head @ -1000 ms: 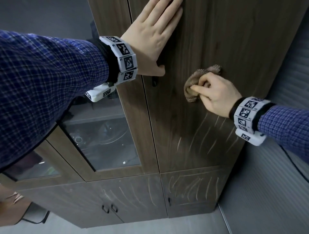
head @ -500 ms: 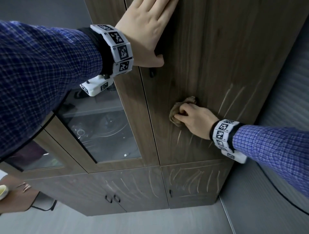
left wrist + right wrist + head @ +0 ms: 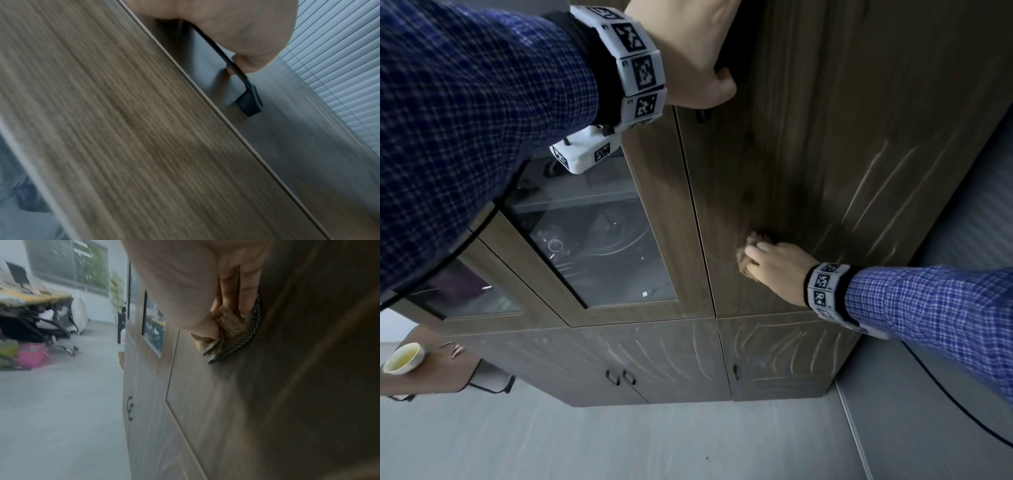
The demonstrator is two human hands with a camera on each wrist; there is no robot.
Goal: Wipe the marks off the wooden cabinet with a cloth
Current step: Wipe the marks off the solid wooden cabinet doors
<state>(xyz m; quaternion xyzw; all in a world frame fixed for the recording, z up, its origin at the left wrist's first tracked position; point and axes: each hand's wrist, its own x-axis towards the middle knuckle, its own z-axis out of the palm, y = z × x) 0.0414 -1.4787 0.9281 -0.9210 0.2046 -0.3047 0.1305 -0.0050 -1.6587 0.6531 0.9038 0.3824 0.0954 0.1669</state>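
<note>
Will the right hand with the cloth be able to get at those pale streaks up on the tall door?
Probably yes. The right hand presses the cloth on the same door, just below and left of the streaks, with bare wood between.

A small cup (image 3: 403, 357) sits on a brown table (image 3: 431, 377); an office chair (image 3: 51, 331); a pink bin (image 3: 33, 356).
</note>
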